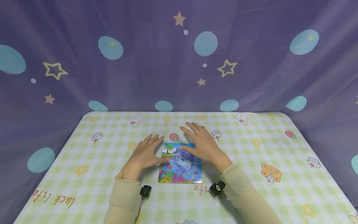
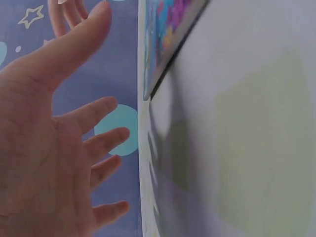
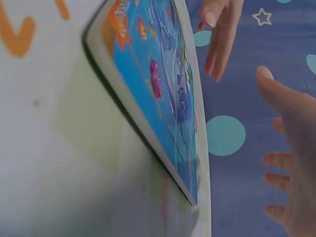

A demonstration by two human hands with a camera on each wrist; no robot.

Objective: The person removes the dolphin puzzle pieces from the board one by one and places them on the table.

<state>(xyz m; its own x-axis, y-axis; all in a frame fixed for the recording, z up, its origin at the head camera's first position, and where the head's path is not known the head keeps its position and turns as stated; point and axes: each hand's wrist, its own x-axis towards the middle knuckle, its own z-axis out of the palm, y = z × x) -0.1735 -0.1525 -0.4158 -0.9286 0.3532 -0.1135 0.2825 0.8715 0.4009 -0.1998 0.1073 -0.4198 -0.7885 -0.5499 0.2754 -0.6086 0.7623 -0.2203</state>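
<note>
A square dolphin picture puzzle (image 1: 180, 169) lies flat on the tablecloth, showing a palm tree, blue water and coral. Thin seam lines cross its surface, and its edge shows as a thin board in the right wrist view (image 3: 148, 133). My left hand (image 1: 145, 154) hovers at its left side, fingers spread and thumb over the picture's left edge. On the other side my right hand (image 1: 202, 143) is held over the upper right corner, fingers spread, its thumb covering part of the dolphin. Neither hand holds anything; the left palm (image 2: 44, 143) faces the board's side.
A green-and-white checked tablecloth (image 1: 240, 193) with printed cakes, flowers and strawberries covers the table. Behind it hangs a purple curtain (image 1: 156, 62) with stars and blue dots. Small black devices (image 1: 145, 191) sit at both wrists, by the beige sleeves.
</note>
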